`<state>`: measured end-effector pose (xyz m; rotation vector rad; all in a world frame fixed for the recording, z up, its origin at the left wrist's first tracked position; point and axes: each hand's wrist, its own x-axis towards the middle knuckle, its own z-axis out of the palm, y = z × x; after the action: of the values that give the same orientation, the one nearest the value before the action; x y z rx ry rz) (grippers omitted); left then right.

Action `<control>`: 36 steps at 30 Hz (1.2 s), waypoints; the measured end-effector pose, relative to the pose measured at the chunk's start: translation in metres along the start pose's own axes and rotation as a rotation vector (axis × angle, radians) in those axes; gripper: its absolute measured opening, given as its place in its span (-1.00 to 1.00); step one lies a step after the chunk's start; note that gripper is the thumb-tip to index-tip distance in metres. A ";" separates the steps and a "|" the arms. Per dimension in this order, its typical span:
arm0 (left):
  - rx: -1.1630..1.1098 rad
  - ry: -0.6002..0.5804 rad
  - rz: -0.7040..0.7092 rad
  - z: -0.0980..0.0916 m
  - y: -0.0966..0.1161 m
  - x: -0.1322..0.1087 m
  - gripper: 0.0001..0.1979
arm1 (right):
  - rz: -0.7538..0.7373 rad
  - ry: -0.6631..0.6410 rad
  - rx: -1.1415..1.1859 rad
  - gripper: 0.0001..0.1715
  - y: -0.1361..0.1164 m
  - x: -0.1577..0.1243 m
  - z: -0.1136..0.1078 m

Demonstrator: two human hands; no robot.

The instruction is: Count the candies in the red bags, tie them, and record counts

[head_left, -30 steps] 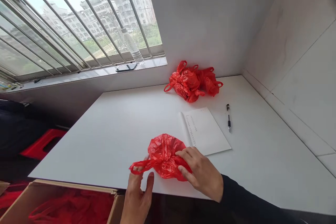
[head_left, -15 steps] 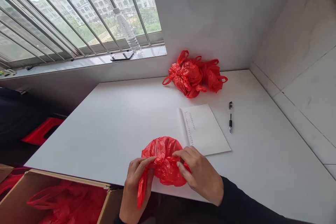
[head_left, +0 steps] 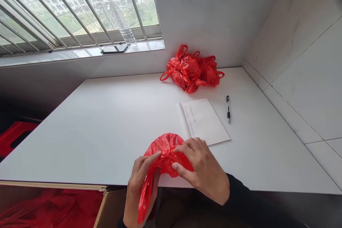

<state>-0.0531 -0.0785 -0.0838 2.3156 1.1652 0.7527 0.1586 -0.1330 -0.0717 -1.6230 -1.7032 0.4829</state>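
A red plastic bag, gathered into a knot on top, sits at the table's front edge. My left hand is closed round one of its handles at the left of the knot, and the loop hangs down over my palm. On the right side of the knot, my right hand has its thumb and fingers curled around the other handle. The fingertips of both hands are close to the knot. What the bag contains is hidden.
Several knotted red bags lie against the wall. A notebook and a pen are on the white table. A cardboard box of red bags stands front left. The windowsill holds a bottle and a phone.
The camera view has shifted, so the box shows lower and further left. Both hands stay on the bag's knot, and the right thumb and fingers have moved slightly.
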 end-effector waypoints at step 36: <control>-0.285 0.314 -0.529 -0.029 -0.005 0.025 -0.63 | 0.375 0.065 0.542 -0.78 0.013 0.001 -0.022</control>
<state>-0.0623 -0.0514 -0.0586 1.5893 1.5965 1.0129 0.1834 -0.1352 -0.0661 -1.5196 -1.0854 0.9676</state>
